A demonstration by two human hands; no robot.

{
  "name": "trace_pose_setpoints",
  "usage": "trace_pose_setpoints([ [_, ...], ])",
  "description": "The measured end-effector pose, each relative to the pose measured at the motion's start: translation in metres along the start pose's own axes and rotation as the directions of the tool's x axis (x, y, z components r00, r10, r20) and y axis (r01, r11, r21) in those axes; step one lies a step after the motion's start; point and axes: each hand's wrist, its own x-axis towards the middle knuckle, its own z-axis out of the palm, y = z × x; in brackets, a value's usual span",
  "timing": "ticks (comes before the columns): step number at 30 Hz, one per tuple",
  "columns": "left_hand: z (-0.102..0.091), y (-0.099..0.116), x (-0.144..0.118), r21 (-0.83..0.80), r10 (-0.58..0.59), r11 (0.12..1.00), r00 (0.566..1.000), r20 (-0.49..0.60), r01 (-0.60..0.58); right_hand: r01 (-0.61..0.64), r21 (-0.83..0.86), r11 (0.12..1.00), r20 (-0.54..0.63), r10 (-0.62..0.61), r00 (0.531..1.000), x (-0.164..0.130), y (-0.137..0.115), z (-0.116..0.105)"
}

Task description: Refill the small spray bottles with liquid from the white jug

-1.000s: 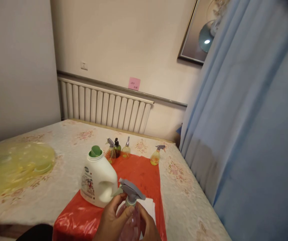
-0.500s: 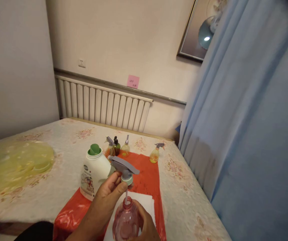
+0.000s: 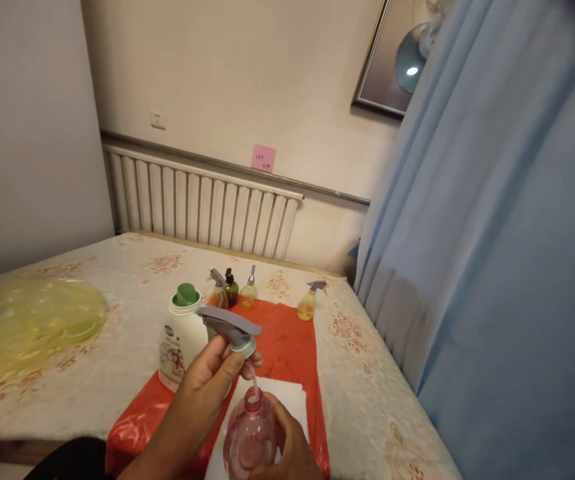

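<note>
Pink bottle (image 3: pixel 250 437) upright, low centre, over white paper (image 3: pixel 287 400) on red sheet (image 3: pixel 287 340). Right hand (image 3: pixel 287 447) fingers wrapped round bottle body. Left hand (image 3: pixel 212 370) fingers pinched on grey sprayer (image 3: pixel 230 327), lifted off neck, tube tip at bottle mouth. White jug (image 3: pixel 180 337) just behind-left. Small bottles (image 3: pixel 247 293) at sheet far edge. Yellow bag (image 3: pixel 27 327) far left on table (image 3: pixel 367 373).

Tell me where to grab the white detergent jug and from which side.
Take the white detergent jug by its moulded side handle, probably coming from its right, where the handle seems to face. The body is wide and smooth and the green cap is too small to lift by. The left hand currently blocks that side.
</note>
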Motion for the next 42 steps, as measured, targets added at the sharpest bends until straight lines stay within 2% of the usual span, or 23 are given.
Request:
trace_pose_setpoints([
  [2,-0.002,0.0,-0.001,0.103,0.006,0.995,0.999,0.045,-0.01,0.004,0.007,1.0,0.001,-0.004,1.0,0.0,0.0,0.001],
  [4,-0.004,0.001,-0.001,0.159,0.02,0.987,0.999,0.047,-0.027,0.004,0.013,1.0,-0.001,-0.004,1.0,0.001,0.0,0.001],
  [9,-0.008,0.0,0.001,0.031,0.05,0.998,0.991,-0.124,-0.047,0.0,0.002,1.0,-0.022,0.0,1.0,0.001,0.002,0.002],
  [15,-0.013,-0.002,-0.002,-0.028,0.063,0.997,0.992,-0.109,-0.066,0.003,-0.039,0.999,-0.019,-0.003,1.0,0.0,-0.006,0.006],
  [22,-0.011,0.002,-0.005,-0.075,0.06,0.995,0.987,-0.149,-0.072,0.016,-0.004,1.0,0.005,-0.016,1.0,0.0,-0.006,0.006],
  [28,-0.012,-0.002,-0.003,-0.018,0.071,0.997,0.988,-0.137,-0.074,0.018,-0.022,1.0,-0.023,-0.018,1.0,0.0,0.003,0.004],
  [34,-0.012,-0.006,-0.006,-0.099,0.053,0.993,0.992,-0.111,-0.064,0.014,-0.004,1.0,0.001,-0.014,1.0,0.001,0.006,0.002],
  [37,-0.011,-0.003,-0.005,-0.058,0.076,0.995,0.989,-0.128,-0.084,0.022,0.014,1.0,0.009,-0.022,1.0,0.001,0.004,0.002],
  [42,-0.01,0.0,-0.004,0.034,0.015,0.999,0.999,-0.032,-0.014,0.021,0.054,0.998,0.05,-0.023,0.998,0.002,-0.004,0.005],
])
